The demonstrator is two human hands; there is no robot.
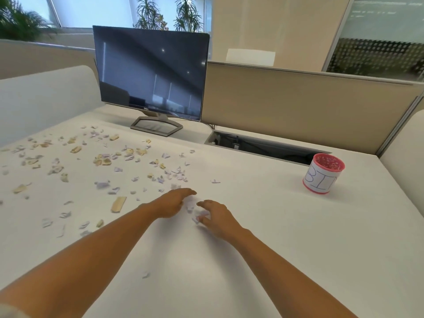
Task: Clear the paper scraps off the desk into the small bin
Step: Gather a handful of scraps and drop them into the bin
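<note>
Nearest, the left hand and right hand, grips loosely open, enclose paper scraps; the small bin lies well right of the right grip.

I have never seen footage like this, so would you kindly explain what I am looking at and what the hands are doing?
No machine here: a person wears one wide-angle camera on the head, looking forward and down, so the two bare arms are theirs. The left hand and right hand are cupped toward each other on the white desk, with a small heap of scraps between them. Neither seems to grip anything firmly, though that spot is blurred. Many more paper scraps, white and tan, lie scattered on the left half. The bin, a small pink-rimmed cup with a handwritten label, stands far right, apart from the hands. A dark monitor stands at the back.
</note>
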